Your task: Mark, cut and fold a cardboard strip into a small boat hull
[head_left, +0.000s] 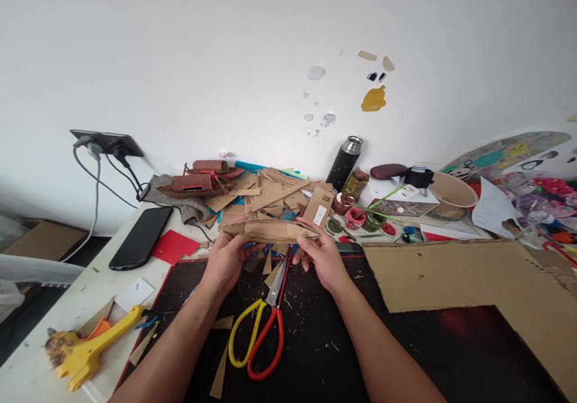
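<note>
A long cardboard boat shape (273,230) is held up level above the dark mat. My left hand (225,261) grips its left end, thumb on the near side. At its right end, my right hand (323,260) pinches it with the thumb in front and the other fingers below. Scissors (270,325) with one yellow and one red handle lie on the mat beneath, their blades pointing toward the boat shape. Thin cardboard offcuts (220,372) are scattered on the mat around them.
Behind are a cardboard scrap pile (279,192), brown model boats (193,185), a black flask (345,163) and paint jars (355,216). A phone (140,239) and yellow glue gun (94,349) lie left. A large cardboard sheet (451,270) covers the right side.
</note>
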`<action>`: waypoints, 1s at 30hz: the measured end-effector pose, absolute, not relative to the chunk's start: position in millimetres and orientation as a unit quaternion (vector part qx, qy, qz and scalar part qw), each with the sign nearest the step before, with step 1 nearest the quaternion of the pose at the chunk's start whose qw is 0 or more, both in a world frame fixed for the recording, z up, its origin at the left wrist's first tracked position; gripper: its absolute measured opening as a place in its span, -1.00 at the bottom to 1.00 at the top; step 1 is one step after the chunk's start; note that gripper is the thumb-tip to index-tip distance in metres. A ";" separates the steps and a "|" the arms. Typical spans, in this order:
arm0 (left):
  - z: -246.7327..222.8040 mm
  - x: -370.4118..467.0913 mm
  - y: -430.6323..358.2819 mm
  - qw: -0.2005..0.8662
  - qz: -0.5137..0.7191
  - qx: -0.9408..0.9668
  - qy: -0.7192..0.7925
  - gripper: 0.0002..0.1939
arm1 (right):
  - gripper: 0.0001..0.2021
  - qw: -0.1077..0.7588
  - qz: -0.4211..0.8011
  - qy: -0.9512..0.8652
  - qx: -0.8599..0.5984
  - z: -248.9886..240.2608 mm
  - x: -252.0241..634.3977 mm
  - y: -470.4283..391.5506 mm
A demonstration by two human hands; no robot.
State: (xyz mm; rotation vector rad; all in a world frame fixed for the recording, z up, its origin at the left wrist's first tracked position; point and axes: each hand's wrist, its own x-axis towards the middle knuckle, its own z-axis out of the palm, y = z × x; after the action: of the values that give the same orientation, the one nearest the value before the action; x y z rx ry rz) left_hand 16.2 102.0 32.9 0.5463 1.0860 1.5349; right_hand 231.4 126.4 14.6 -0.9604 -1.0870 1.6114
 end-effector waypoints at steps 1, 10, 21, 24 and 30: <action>32.9 17.0 101.9 0.557 0.650 0.232 0.461 -0.56 | -0.29 0.469 0.655 -0.445 -0.391 14.1 231.4 126.6; 32.3 17.7 101.8 0.554 0.654 0.238 0.458 -0.53 | -0.33 0.462 0.649 -0.460 -0.392 15.5 230.8 124.9; 21.1 25.3 104.5 0.526 0.662 0.245 0.474 -0.55 | -0.29 0.453 0.649 -0.449 -0.415 16.8 226.3 124.2; 22.0 25.3 103.6 0.547 0.665 0.244 0.446 -0.47 | -0.27 0.454 0.643 -0.454 -0.417 16.5 227.0 124.3; 25.3 25.8 105.3 0.540 0.685 0.218 0.438 -0.44 | -0.32 0.442 0.640 -0.477 -0.409 13.8 223.1 119.7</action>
State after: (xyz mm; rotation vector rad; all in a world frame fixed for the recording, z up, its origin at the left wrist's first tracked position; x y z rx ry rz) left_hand 25.8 105.3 25.3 0.5180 1.0413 1.6293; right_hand 223.1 119.7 13.8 -1.0140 -1.1840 1.5884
